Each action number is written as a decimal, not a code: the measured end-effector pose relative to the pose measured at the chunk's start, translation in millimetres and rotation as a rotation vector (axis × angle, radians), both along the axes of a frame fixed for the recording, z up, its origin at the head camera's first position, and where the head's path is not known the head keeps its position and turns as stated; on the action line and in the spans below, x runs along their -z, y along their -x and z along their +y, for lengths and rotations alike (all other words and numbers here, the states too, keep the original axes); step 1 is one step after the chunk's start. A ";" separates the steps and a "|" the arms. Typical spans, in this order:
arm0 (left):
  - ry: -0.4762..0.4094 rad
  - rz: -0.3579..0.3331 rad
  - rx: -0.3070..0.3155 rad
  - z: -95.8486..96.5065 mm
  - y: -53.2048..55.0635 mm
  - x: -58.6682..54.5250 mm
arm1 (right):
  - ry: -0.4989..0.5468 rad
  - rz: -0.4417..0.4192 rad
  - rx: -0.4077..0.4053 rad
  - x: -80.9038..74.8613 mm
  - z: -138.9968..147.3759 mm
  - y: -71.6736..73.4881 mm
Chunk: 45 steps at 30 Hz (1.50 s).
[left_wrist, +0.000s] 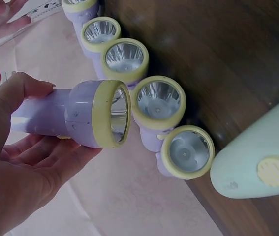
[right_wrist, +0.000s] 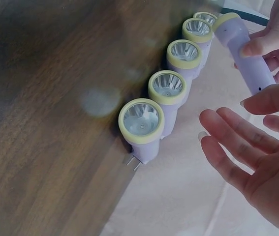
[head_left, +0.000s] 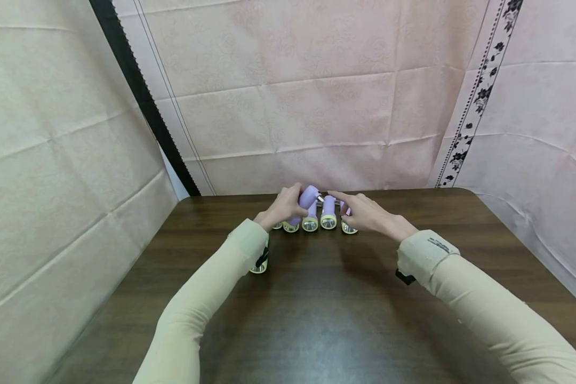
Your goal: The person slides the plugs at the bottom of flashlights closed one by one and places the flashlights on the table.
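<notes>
"Brown wood spans the lower frame: a table (head_left: pixel 297 320). What's on it?"
"Near centre, a row of torches (head_left: pixel 328 212)."
"And the hands?"
"The right hand (head_left: pixel 367 213), right of centre, has spread fingers, holding nothing; the left hand (head_left: pixel 283 207) pinches one lilac torch (head_left: pixel 309 197) at frame centre."
"Risks?"
"A loose pinch could drop it; a low swing could scatter the row."

Flashlight row (head_left: pixel 328 208) on table (head_left: pixel 317 309), near far edge; cloth (head_left: pixel 317 117) behind.
</notes>
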<state>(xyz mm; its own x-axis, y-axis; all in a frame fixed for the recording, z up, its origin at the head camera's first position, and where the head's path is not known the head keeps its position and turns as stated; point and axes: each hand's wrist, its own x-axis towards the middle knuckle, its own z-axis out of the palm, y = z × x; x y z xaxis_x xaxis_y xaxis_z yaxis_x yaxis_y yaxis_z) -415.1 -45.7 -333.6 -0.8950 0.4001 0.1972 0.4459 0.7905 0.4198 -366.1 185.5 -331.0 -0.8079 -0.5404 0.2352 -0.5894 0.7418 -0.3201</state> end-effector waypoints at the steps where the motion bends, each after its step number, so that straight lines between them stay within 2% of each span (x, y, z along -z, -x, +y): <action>1: 0.005 0.001 0.000 0.9 -0.9 -0.3 | 0.000 -0.003 -0.007 -0.6 -0.6 -0.4; 8: 0.024 -0.007 -0.025 6.1 -5.8 -2.6 | -0.003 -0.024 -0.023 -3.3 -3.9 -3.1; 18: 0.004 0.041 0.021 8.7 -7.1 -3.8 | -0.003 -0.008 -0.035 -4.2 -2.7 -6.0; 26: -0.020 0.084 0.089 10.1 -8.6 -2.3 | -0.005 0.012 -0.008 -3.9 -1.7 -9.5; 32: -0.041 0.081 0.125 13.3 -12.6 -1.3 | 0.007 0.034 -0.012 -4.3 -1.4 -10.9; 45: -0.022 0.074 0.136 18.8 -16.7 0.0 | 0.018 0.013 -0.011 -1.7 -0.8 -10.1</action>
<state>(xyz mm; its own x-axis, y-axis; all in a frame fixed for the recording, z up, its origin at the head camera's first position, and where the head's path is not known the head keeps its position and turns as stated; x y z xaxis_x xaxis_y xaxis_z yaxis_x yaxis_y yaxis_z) -398.4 -26.8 -333.6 -0.8158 0.5113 0.2703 0.5782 0.7121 0.3983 -356.0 184.6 -329.3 -0.7987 -0.5447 0.2557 -0.6016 0.7294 -0.3255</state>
